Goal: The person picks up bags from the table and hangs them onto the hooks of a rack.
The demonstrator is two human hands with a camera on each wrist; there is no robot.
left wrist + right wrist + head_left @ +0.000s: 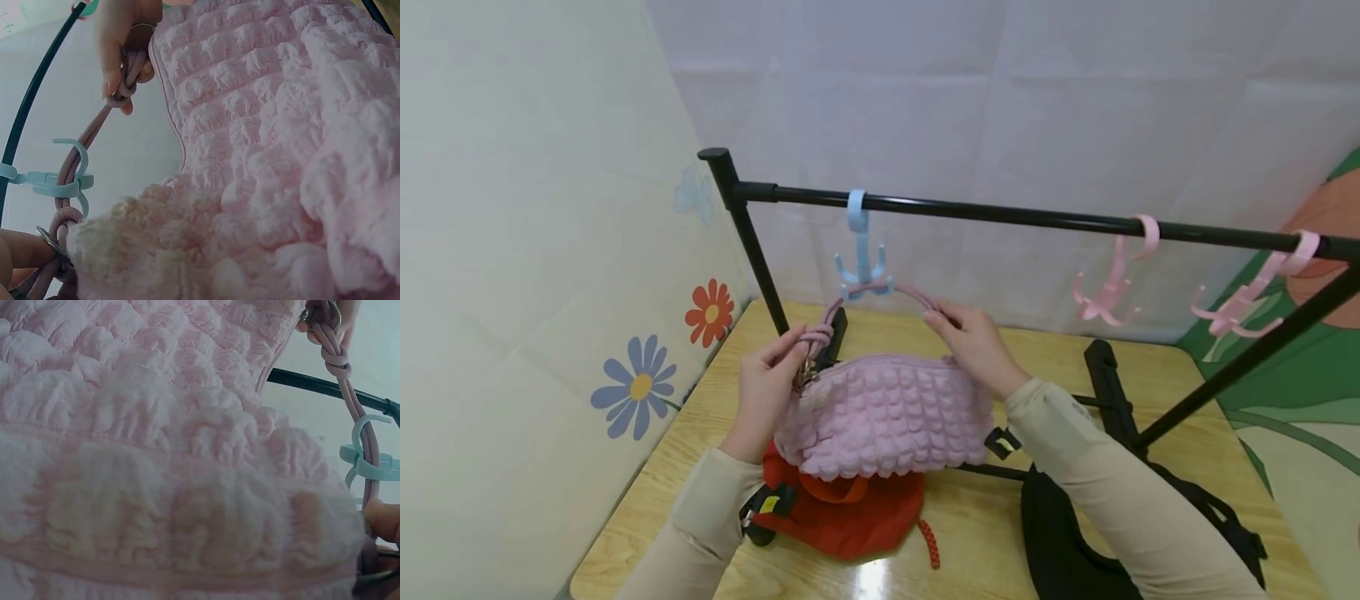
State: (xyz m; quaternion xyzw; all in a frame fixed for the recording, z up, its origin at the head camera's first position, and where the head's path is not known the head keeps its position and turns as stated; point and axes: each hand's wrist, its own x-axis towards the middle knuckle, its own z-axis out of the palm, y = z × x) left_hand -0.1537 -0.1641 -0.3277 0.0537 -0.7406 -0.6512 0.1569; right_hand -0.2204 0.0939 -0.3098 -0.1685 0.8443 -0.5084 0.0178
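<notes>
A pink puffy quilted handbag (887, 417) hangs between my two hands, its cord strap (913, 293) arched up to a light blue hook (862, 258) on the black rail. My left hand (763, 387) pinches the strap near its knot at the bag's left end. At the right, my right hand (973, 346) grips the other side of the strap. In both wrist views the strap (78, 153) lies against the blue hook's prongs (369, 464). Whether the hook bears the bag's weight I cannot tell. The bag's body (156, 456) fills much of each wrist view.
Two pink hooks (1108, 292) (1240, 304) hang farther right on the black rail (985, 212). A red bag (865, 525) lies on the wooden table (985, 533) beneath the handbag. A black bag (1067, 542) lies at the front right, by the rack's foot (1108, 383).
</notes>
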